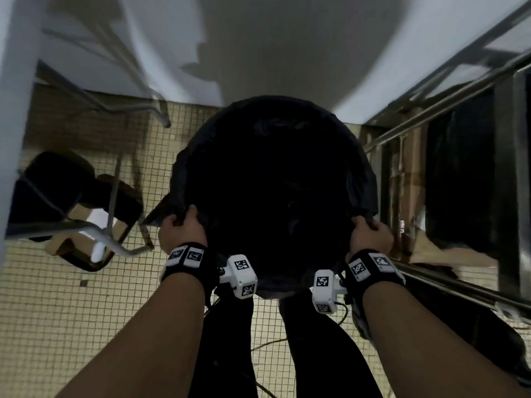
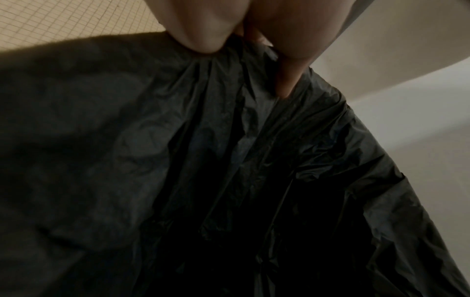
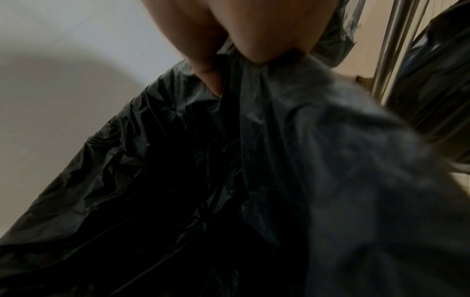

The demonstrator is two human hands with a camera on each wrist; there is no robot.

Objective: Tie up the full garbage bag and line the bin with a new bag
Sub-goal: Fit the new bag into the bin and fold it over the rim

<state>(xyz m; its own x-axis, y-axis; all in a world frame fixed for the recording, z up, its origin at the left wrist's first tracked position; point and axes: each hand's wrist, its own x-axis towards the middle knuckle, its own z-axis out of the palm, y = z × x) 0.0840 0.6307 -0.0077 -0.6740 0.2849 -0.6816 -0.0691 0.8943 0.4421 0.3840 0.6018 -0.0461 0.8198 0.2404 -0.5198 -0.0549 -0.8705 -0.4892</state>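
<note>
Head view, two hands (image 1: 181, 229) (image 1: 370, 235), seemingly one bag (image 1: 275, 182)

Black wristbands (image 1: 188, 261) carry white marker-printed camera blocks (image 1: 241, 275); dark trousers (image 1: 230, 340).

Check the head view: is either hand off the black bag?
No, the left hand and right hand each grip the black bag edge.
</note>
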